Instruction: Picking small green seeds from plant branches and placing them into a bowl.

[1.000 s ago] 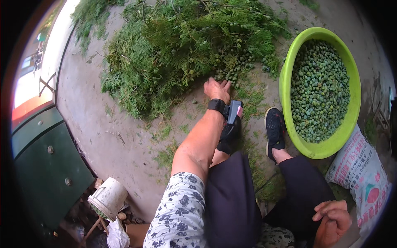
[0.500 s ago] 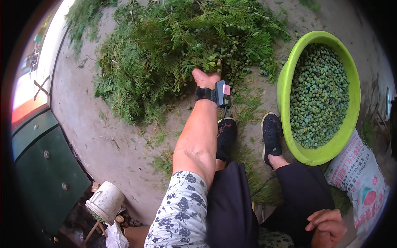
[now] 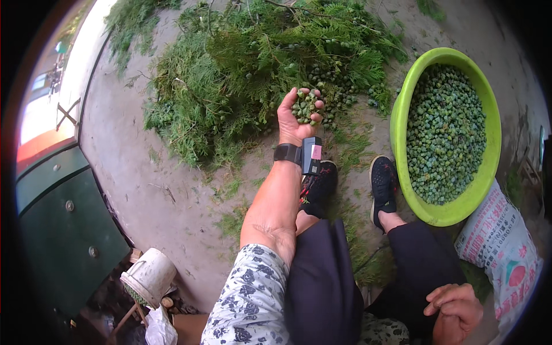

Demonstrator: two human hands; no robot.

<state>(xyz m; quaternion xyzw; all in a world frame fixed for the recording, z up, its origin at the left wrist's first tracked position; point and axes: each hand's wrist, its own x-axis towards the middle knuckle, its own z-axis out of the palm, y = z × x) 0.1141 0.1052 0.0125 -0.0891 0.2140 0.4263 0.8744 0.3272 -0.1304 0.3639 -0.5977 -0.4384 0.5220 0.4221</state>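
Observation:
A heap of small green cones (image 3: 307, 108) lies in the cupped palm of my left hand (image 3: 292, 118), with the fingers curled up round it. That hand is raised palm-up at the near edge of a pile of green cypress branches (image 3: 230, 86). Loose cones (image 3: 343, 95) lie on the ground beside the branches, just past my fingertips. On the left wrist is a black strap with a small box (image 3: 311, 155). My right hand (image 3: 456, 310) stays low by my right leg, its fingers bent and together; whatever they may hold is hidden.
To the right stands a lime-green tub (image 3: 399, 138) holding many cones. A printed white sack (image 3: 500, 247) lies behind it. At the lower left are a tilted white bucket (image 3: 152, 276) and a dark green cabinet (image 3: 72, 241). My black shoes (image 3: 382, 187) rest on the concrete floor.
My left hand has come out of the branches toward me and turned palm-up, and a handful of cones now shows in it. My right hand has hardly moved.

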